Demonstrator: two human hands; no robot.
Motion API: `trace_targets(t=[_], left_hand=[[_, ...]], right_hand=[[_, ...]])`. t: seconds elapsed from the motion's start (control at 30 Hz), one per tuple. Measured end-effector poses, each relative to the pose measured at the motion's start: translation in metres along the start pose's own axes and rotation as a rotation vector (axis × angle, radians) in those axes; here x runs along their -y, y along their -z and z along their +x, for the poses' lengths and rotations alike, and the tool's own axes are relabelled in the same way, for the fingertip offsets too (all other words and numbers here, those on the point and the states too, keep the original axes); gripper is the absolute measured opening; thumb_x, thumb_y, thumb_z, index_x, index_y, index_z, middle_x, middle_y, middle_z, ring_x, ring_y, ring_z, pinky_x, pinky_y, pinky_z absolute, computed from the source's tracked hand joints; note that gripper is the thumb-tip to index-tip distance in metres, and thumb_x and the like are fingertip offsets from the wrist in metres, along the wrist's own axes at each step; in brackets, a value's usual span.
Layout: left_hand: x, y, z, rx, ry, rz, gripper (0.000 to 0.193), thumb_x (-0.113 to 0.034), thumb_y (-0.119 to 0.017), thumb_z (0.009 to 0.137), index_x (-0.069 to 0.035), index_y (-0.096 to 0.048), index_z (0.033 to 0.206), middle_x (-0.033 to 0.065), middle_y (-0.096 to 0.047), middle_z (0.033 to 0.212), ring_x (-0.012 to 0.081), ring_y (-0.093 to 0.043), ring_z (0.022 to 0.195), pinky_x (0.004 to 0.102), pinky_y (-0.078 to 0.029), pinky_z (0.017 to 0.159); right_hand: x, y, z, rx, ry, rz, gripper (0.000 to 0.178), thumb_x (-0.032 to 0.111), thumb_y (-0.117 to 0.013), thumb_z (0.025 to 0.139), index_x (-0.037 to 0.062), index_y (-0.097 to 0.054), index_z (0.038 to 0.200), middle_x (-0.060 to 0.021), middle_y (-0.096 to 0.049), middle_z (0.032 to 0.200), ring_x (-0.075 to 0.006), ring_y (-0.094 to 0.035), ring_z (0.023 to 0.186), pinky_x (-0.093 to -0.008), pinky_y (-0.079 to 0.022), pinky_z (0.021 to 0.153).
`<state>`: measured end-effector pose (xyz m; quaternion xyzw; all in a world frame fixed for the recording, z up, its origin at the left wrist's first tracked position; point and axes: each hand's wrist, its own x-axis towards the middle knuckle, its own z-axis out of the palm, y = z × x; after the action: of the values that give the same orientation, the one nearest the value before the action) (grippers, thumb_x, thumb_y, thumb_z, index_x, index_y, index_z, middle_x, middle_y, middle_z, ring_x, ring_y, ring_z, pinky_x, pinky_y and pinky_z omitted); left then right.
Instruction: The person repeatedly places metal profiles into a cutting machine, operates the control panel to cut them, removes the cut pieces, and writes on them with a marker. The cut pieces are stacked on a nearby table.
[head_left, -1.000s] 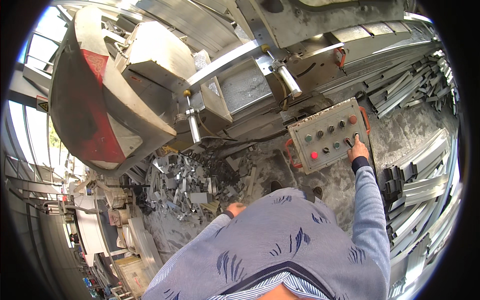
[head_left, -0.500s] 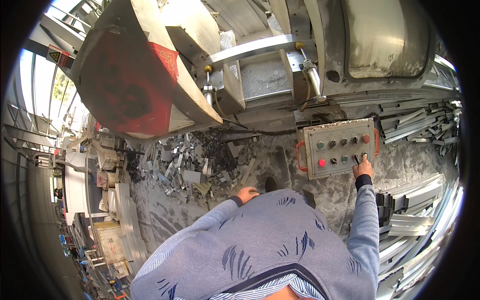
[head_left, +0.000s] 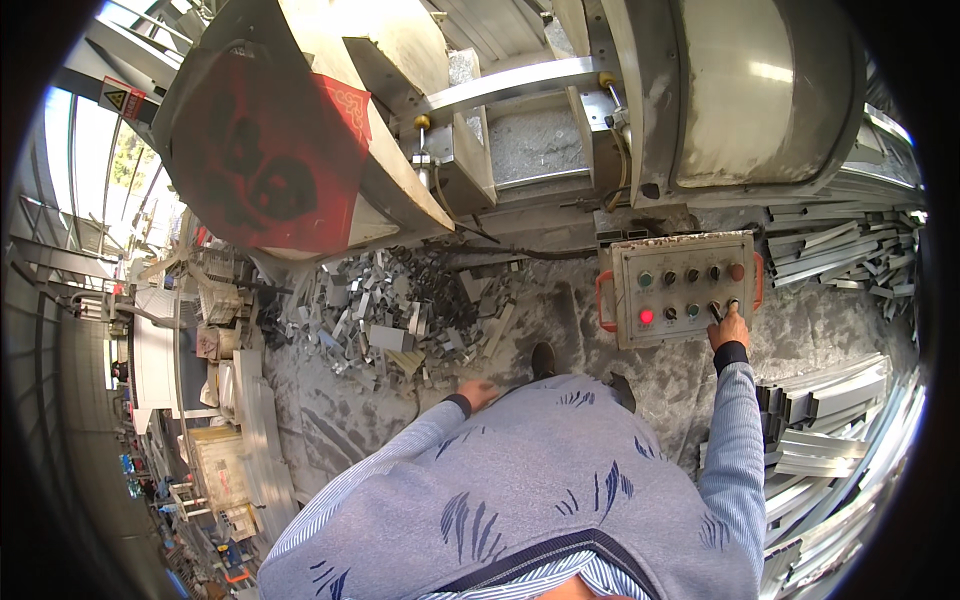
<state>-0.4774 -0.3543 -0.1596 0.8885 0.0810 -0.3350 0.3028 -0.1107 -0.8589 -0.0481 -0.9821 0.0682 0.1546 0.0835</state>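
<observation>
My right hand [head_left: 730, 330] is at the lower right corner of a grey control panel [head_left: 655, 285] with an orange handle on each side. Its index finger stretches onto a button [head_left: 735, 304], and the thumb is beside a black knob [head_left: 715, 311]; nothing is lifted in the hand. A red lamp [head_left: 646, 316] glows at the panel's lower left. Against the front of my grey vest, my left hand [head_left: 479, 392] hangs with its fingers loosely apart and nothing visible in it. Beyond the panel, a long silver metal profile [head_left: 515, 84] lies across the machine under two yellow-tipped clamps [head_left: 422, 123].
A red-covered guard [head_left: 270, 160] stands at the machine's left, a windowed grey housing [head_left: 740, 100] at its right. Metal offcuts [head_left: 390, 310] are heaped on the floor. Stacked profiles [head_left: 820, 400] lie to my right, more bars [head_left: 840, 245] behind them.
The right-hand housing has come down toward me and slightly left, covering most of the right clamp's cylinder. My right hand stays at the panel; the left has shifted slightly. The view moved a little.
</observation>
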Motion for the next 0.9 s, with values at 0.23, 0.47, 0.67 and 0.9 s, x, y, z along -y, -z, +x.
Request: trace_targets(t=[0.23,0.47,0.67,0.9], left_hand=[[-0.026,-0.009,0.017,-0.089,0.205,-0.353,0.061,-0.044,-0.07,0.088,0.002,-0.063,0.126,0.0226,-0.068,0.12,0.0337,-0.066,0.113,0.0386,-0.051,0.098],[-0.026,-0.008,0.012,-0.119,0.182,-0.361,0.057,-0.043,-0.072,0.086,-0.001,-0.065,0.124,0.0208,-0.069,0.118,0.0328,-0.067,0.111,0.04,-0.052,0.095],[-0.012,-0.012,0.002,-0.116,0.193,-0.279,0.056,-0.042,-0.074,0.085,-0.002,-0.067,0.122,0.02,-0.069,0.119,0.0334,-0.066,0.111,0.0414,-0.052,0.094],[0.002,-0.023,0.003,-0.088,0.204,-0.341,0.055,-0.042,-0.073,0.087,-0.002,-0.067,0.124,0.0201,-0.069,0.121,0.0322,-0.066,0.113,0.0396,-0.052,0.096]], right_hand=[[0.001,-0.001,-0.001,0.007,0.001,-0.002,0.078,0.017,-0.068,0.077,-0.002,-0.04,0.147,-0.025,-0.07,0.108,-0.0398,-0.068,0.1,-0.0452,-0.055,0.086],[0.004,0.002,-0.003,0.035,-0.047,0.006,0.082,0.017,-0.07,0.077,0.0014,-0.037,0.15,-0.0243,-0.07,0.11,-0.0385,-0.068,0.101,-0.0449,-0.056,0.086],[0.002,-0.003,-0.003,0.005,-0.042,0.022,0.082,0.017,-0.07,0.077,0.0019,-0.037,0.15,-0.0237,-0.07,0.11,-0.0387,-0.068,0.102,-0.0449,-0.055,0.087],[-0.002,-0.009,-0.001,-0.001,-0.039,0.035,0.083,0.018,-0.07,0.076,0.003,-0.036,0.151,-0.0236,-0.069,0.111,-0.0382,-0.068,0.103,-0.0451,-0.055,0.088]])
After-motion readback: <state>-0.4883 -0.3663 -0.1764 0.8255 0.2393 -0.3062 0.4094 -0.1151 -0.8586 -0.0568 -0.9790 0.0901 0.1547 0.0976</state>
